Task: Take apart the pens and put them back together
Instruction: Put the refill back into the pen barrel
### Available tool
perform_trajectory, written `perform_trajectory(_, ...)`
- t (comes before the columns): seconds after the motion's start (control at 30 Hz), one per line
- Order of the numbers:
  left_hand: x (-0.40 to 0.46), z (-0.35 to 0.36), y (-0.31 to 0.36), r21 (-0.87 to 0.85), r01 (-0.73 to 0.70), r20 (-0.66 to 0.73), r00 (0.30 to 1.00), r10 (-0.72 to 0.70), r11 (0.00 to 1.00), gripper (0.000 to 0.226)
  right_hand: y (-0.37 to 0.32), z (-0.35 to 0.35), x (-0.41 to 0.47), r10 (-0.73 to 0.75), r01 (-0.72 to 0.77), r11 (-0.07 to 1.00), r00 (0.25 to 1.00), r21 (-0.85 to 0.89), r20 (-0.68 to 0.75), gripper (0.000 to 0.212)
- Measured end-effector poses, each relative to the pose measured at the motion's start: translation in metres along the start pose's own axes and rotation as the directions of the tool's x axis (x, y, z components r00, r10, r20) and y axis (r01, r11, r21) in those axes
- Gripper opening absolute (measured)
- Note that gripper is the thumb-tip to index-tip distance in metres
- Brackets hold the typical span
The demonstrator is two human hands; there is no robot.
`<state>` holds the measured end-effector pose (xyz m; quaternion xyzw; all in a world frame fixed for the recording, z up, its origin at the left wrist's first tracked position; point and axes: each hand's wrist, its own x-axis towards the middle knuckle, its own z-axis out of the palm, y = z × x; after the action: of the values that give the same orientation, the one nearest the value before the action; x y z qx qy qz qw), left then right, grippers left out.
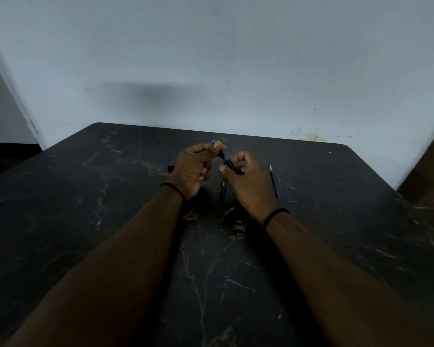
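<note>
A blue pen (224, 158) slants between both hands above the dark marble-patterned table (311, 234). My left hand (194, 169) pinches its upper end, where a blue tip pokes out past the fingers. My right hand (248, 181) grips its lower end with curled fingers. Below the hands, a dark blue pen part (222, 191) lies on the table, partly hidden. A thin refill (273, 181) with a silvery end lies to the right of my right hand.
A small black piece (171, 168) lies on the table just left of my left hand. A pale wall (211, 71) stands behind the table's far edge. A brown object (429, 171) stands at the right edge.
</note>
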<state>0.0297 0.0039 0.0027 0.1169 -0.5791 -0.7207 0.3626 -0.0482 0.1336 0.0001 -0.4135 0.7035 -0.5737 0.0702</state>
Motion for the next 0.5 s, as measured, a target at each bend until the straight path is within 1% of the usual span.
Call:
perform_trajectory(0.13, -0.0004, -0.0011, 0.0009, 0.013, 0.002, -0.008, 1.000, -0.002, 1.000, 0.018, 0.0015, 0.0003, -0.0008, -0.043, 0.043, 0.999, 0.999, -0.033, -0.001, 0.016)
perform_trajectory(0.27, -0.0010, -0.0016, 0.0021, 0.011, -0.001, -0.033, 0.999, 0.001, 1.000, 0.017, 0.0074, 0.0000, 0.0004, -0.097, 0.092, 0.983, 0.995, -0.157, -0.025, 0.017)
perform_trajectory(0.4, -0.0025, -0.0009, 0.0051, 0.005, -0.002, -0.073, 0.997, 0.002, 1.000, 0.015, 0.0089, -0.0009, -0.0006, -0.178, 0.142, 0.942, 0.980, -0.303, -0.091, 0.014)
perform_trajectory(0.5, -0.0033, 0.0008, 0.0085, -0.014, 0.001, -0.152, 0.988, -0.003, 1.000, 0.017, 0.0071, -0.0059, -0.0023, -0.243, 0.193, 0.897, 0.967, -0.399, -0.080, 0.012)
